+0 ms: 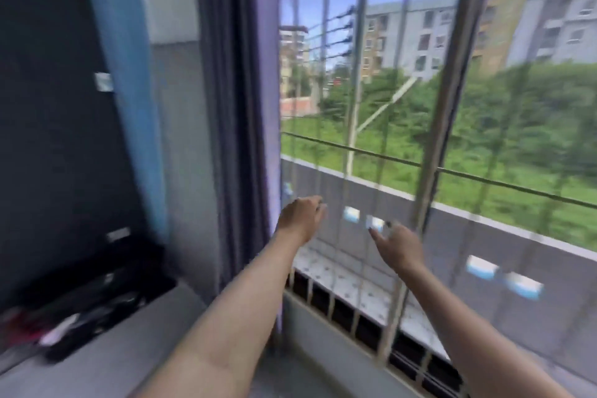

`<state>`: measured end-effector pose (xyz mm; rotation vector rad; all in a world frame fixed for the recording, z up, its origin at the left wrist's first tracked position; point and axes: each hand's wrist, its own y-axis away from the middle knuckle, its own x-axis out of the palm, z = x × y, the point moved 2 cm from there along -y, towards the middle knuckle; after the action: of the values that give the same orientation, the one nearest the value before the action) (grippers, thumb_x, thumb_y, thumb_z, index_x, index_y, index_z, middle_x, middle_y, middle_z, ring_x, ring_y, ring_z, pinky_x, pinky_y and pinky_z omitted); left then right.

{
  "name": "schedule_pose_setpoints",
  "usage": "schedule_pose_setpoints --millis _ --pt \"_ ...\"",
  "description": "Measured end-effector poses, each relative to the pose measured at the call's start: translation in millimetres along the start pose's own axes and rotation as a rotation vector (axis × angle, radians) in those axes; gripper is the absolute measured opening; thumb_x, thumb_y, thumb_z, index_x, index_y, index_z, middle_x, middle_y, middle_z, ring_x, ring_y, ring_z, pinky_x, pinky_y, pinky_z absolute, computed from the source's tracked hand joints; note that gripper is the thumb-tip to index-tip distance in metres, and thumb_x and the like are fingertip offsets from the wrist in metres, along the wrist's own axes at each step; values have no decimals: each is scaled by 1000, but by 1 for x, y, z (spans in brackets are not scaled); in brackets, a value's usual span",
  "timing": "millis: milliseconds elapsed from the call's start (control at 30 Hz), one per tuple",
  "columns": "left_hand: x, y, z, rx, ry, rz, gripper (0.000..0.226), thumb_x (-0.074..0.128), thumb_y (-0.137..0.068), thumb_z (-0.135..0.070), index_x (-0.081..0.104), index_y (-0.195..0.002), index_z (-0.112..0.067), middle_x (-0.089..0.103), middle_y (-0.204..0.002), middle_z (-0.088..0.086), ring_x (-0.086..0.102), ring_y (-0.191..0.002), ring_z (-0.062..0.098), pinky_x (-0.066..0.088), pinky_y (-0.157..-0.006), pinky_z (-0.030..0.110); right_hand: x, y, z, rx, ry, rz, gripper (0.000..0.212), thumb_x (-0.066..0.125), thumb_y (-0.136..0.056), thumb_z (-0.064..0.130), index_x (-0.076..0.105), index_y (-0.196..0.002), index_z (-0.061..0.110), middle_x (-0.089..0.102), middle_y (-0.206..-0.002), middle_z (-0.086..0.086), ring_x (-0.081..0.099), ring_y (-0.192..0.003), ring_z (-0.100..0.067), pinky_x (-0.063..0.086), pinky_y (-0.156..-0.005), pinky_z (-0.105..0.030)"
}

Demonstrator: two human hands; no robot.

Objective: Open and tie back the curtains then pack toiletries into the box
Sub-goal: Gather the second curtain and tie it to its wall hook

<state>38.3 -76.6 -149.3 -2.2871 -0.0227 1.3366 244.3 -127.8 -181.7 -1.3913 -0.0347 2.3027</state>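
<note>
The purple-grey curtain hangs gathered in folds at the left side of the window, leaving the glass uncovered. My left hand reaches forward just right of the curtain's edge, fingers loosely curled, holding nothing that I can see. My right hand is stretched toward the window with its fingers relaxed and empty. The whole view is blurred by motion. No box or toiletries can be made out clearly.
A barred window fills the right half, with a sill and grille below it. A dark screen stands at the left on a grey surface with dark clutter at its foot.
</note>
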Motion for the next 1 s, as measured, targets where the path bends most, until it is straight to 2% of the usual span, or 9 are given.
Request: schedule_pose_setpoints --millis 67,167,367,500,667,800,900,1000 --pt "-34 6 63 -76 -24 -59 37 37 -93 -37 63 -99 -12 68 -100 19 63 -95 37 50 -74 39 41 3 62 -67 -49 55 57 53 -89 54 56 -127 12 63 -121 -18 58 -113 -36 46 -90 -40" --pt "-78 23 145 -206 -90 -113 29 43 -95 -33 65 -103 -16 69 -102 15 62 -96 35 49 -74 38 91 9 149 -199 -91 134 58 54 -90 52 55 -129 10 62 -122 -18 57 -114 -34 45 -92 -38" --pt "-138 34 263 -310 -110 -188 27 44 -97 -30 65 -105 -16 69 -106 10 62 -97 32 50 -79 39 157 4 275 -371 -125 221 49 50 -90 53 56 -115 11 63 -113 -13 57 -109 -33 45 -81 -37" --pt "-158 21 324 -331 -137 -223 27 44 -98 -30 64 -108 -16 68 -108 9 62 -98 30 49 -79 36 183 -31 332 -421 -181 194 52 53 -89 53 55 -126 15 63 -115 -11 55 -112 -32 46 -89 -37" --pt "-166 -31 419 -362 -168 -206 27 44 -97 -32 64 -108 -18 68 -110 6 62 -99 28 50 -79 34 218 -111 400 -413 -235 112 48 54 -90 50 57 -113 7 65 -99 -14 58 -103 -34 45 -80 -37" --pt "-173 -107 469 -323 -173 -151 29 44 -97 -36 62 -113 -20 67 -112 8 62 -100 30 51 -79 36 225 -183 462 -410 -314 60 50 53 -92 47 54 -126 11 66 -108 -14 58 -105 -32 42 -79 -35" --pt "-189 -174 484 -214 -157 -202 28 45 -97 -30 62 -112 -14 68 -107 14 63 -97 33 50 -77 38 210 -225 510 -443 -379 -28 52 52 -93 49 52 -132 14 68 -103 -11 62 -97 -28 40 -74 -29" --pt "-196 -231 493 -93 -114 -238 27 44 -97 -25 63 -109 -9 67 -107 17 64 -95 33 52 -78 41 191 -248 546 -486 -441 -104 52 51 -94 46 50 -135 14 64 -104 -5 55 -87 -18 38 -77 -26"
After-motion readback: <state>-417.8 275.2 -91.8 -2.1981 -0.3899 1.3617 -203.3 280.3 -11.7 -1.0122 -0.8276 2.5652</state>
